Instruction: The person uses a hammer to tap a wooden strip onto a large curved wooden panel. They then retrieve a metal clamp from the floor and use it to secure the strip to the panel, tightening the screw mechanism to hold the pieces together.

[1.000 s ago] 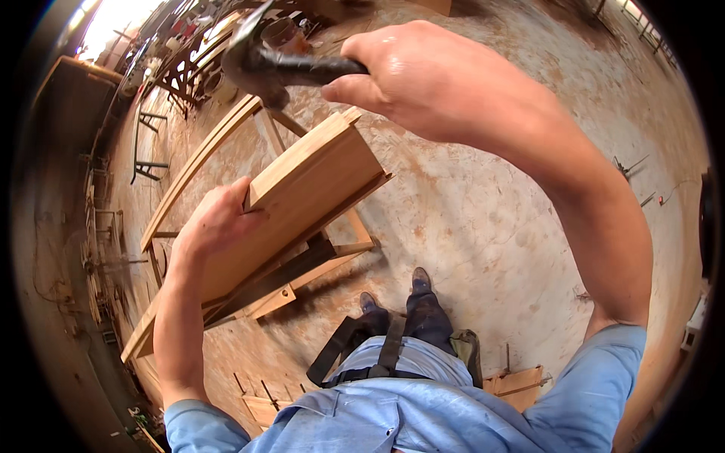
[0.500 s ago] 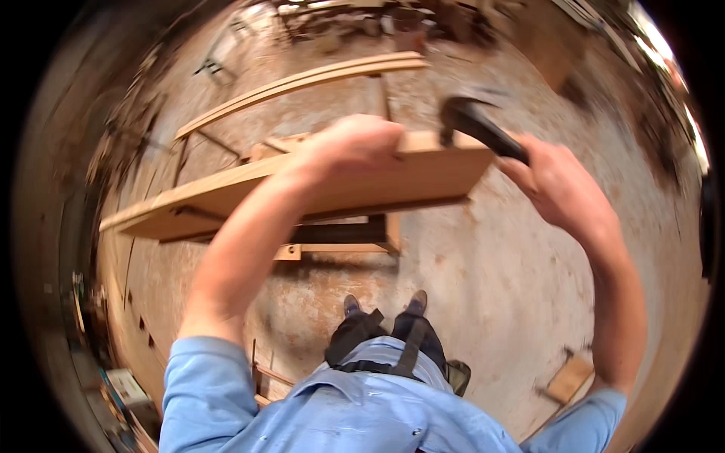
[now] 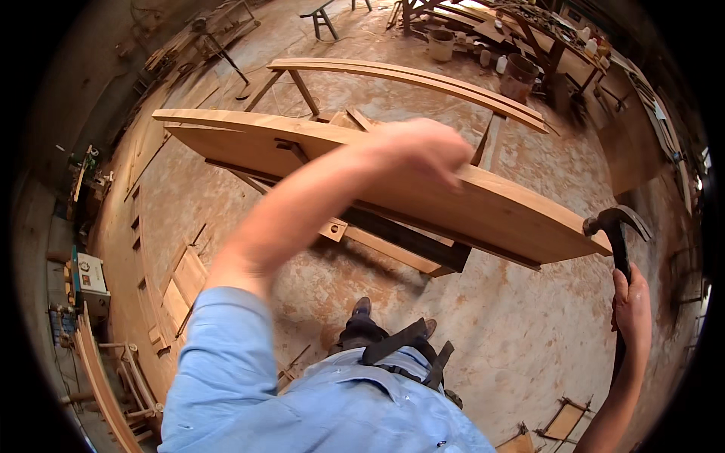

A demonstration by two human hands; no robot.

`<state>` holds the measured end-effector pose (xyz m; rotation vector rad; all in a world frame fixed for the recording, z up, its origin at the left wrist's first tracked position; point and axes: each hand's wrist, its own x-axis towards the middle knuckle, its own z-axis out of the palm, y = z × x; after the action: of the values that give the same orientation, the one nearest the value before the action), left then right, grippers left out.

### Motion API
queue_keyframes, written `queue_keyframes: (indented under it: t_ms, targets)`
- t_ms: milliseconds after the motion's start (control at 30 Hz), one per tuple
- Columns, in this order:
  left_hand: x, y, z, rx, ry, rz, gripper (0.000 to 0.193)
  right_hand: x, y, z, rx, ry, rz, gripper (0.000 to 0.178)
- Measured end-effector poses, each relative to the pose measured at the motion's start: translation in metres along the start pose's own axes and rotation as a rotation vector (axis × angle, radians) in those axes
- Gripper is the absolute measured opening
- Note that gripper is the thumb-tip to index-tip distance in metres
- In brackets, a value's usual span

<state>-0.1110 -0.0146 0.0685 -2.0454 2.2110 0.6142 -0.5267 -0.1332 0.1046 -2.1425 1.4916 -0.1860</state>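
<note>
Wooden panel (image 3: 502,215) across the work area; claw hammer (image 3: 621,245) at its right end

At far left, a white-fronted box (image 3: 89,273) is noted near the edge of the floor. Right of it, flat wooden pieces (image 3: 187,278) lie on the floor. The panel runs from upper left down to the right, its broad face toward the person and its pale edge uppermost. Beneath its middle, a dark bar (image 3: 408,240) is visible; beyond it, a pair of slim curved rails (image 3: 423,81) runs roughly parallel to the panel. The left hand (image 3: 432,151) is bent over the panel's upper edge, right of centre. The hand is blurred; I cannot tell whether it grips the wood. At far right, the hammer head overlaps the panel's end in view; contact cannot be confirmed. The claw points right. The right hand (image 3: 633,308) is closed around the black handle, below the head.
</note>
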Motion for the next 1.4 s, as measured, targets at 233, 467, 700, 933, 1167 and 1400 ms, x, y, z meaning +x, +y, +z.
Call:
queue_keyframes:
  t_ms: [233,467,700,933,1167,1400]
  targets:
    - [-0.084,-0.080,0.010,0.072,0.072,-0.215,0.035,-0.006,-0.022,0.014,0.009,0.010,0.083,0.025]
    - [-0.081,-0.078,0.023,0.165,0.227,-0.171,0.025,0.003,-0.015,0.015,0.021,0.033,0.082,0.027]
    - [-0.074,-0.088,0.022,0.174,0.196,-0.165,0.029,0.000,-0.046,0.034,0.006,0.025,0.047,0.031]
    - [-0.067,-0.092,0.022,0.155,0.239,-0.151,0.030,-0.001,-0.115,0.058,-0.006,0.010,-0.033,0.028]
    - [-0.065,-0.082,0.018,0.150,0.230,-0.139,0.026,-0.012,-0.139,0.063,-0.001,-0.001,-0.107,0.026]
    - [-0.070,-0.091,0.021,0.152,0.247,-0.117,0.025,-0.006,-0.140,0.061,0.032,0.020,-0.100,0.029]
